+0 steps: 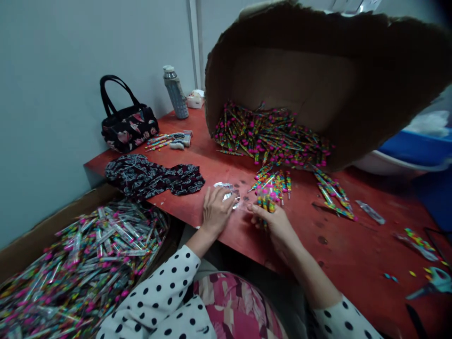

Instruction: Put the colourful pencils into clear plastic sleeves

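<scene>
My right hand (278,225) is closed around a small bundle of candy-filled tubes (265,201). They are slim and clear, with yellow, green and orange pieces inside and pink ends. On the red table (300,254), my left hand (216,211) has its fingers bent over clear, shiny plastic wrappers (226,188), seeming to pinch one; its thumb side is partly hidden. Just beyond my right hand lie more loose tubes (282,181). Behind them, a large cardboard box (282,70) on its side holds a heap of similar tubes (268,132).
Left below the table edge, a carton (21,252) is full of wrapped tubes (106,245). A dark patterned cloth (151,176), handbag (129,127), bottle (175,94) and grey handheld tool (181,139) sit at left. Scissors (436,281) and a wrapped tube (420,242) lie right.
</scene>
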{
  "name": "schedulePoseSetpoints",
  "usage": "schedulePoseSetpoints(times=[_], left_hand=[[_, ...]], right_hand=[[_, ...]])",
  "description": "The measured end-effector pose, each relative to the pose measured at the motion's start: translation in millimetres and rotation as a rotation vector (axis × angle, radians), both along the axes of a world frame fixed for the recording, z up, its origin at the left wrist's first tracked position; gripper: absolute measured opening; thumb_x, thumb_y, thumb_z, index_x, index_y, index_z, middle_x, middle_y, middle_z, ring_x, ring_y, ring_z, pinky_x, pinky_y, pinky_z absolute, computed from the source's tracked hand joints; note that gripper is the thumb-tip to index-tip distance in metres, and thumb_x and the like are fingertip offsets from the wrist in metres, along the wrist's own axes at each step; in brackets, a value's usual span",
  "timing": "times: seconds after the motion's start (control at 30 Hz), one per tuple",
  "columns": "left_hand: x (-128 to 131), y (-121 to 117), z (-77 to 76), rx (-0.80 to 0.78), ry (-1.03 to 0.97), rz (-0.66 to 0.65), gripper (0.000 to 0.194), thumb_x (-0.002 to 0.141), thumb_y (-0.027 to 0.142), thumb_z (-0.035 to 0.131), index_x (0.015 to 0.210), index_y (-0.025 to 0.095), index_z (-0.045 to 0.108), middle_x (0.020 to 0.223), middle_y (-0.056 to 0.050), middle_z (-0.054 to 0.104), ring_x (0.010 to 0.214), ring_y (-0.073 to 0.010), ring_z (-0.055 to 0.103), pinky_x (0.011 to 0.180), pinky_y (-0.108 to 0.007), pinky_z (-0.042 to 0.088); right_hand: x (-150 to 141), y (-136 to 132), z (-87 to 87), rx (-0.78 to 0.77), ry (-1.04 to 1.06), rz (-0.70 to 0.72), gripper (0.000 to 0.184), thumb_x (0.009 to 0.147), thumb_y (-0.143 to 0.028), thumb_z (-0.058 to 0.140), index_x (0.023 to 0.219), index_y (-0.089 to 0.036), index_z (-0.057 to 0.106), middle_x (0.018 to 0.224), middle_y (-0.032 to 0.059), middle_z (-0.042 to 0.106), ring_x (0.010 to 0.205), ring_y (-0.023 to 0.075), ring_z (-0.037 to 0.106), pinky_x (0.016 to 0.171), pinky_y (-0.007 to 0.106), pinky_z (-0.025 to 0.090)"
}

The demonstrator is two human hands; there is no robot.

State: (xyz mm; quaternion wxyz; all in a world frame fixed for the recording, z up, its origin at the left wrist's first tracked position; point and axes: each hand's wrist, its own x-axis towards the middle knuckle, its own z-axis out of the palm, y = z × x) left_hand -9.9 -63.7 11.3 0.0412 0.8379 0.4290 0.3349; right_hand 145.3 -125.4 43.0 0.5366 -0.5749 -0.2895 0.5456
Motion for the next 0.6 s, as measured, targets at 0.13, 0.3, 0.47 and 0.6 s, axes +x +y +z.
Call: schedulePoseSetpoints(times=[0.13, 0.3, 0.47, 0.6], left_hand=[[-1, -17, 4.1, 0.029, -0.126, -0.188, 0.026, 0.081, 0.025, 0.054, 0.106, 0.028, 0.062, 0.098, -0.005, 0.064, 0.104, -0.0212, 0.051, 0.097, -0.043, 0.033], [2, -32, 9.3, -0.527, -0.597, -0.134, 0.035, 0.075, 0.034, 0.060, 0.108, 0.022, 0.063, 0.097, -0.008, 0.066, 0.089, -0.0215, 0.060, 0.080, -0.033, 0.047], [8, -33, 9.4, -1.020, -0.786, -0.188, 0.032, 0.073, 0.043, 0.058, 0.074, 0.013, 0.071, 0.066, -0.004, 0.064, 0.063, -0.0165, 0.059, 0.062, -0.027, 0.050], [9, -34, 8.2, -1.174, -0.941, -0.139, 0.034, 0.069, 0.044, 0.062, 0.070, 0.011, 0.069, 0.064, -0.003, 0.063, 0.059, -0.0135, 0.058, 0.061, -0.027, 0.052]], right_hand=[[1, 22, -2.7, 0.026, 0.043, 0.017, 0.022, 0.059, -0.030, 0.072, 0.067, -0.015, 0.057, 0.047, -0.0040, 0.055, 0.034, 0.0073, 0.044, 0.033, 0.018, 0.032], [0, 27, -2.0, 0.080, 0.048, -0.014, 0.018, 0.059, -0.022, 0.070, 0.070, -0.015, 0.058, 0.045, -0.0056, 0.052, 0.033, 0.0064, 0.041, 0.033, 0.018, 0.030], [-4, 23, 6.0, 0.109, 0.009, -0.003, 0.019, 0.059, -0.022, 0.070, 0.072, -0.016, 0.058, 0.047, -0.0057, 0.052, 0.034, 0.0067, 0.041, 0.033, 0.019, 0.031], [-6, 23, 6.4, 0.134, -0.034, -0.012, 0.020, 0.059, -0.025, 0.071, 0.070, -0.017, 0.057, 0.049, -0.0054, 0.052, 0.037, 0.0068, 0.041, 0.035, 0.019, 0.031]])
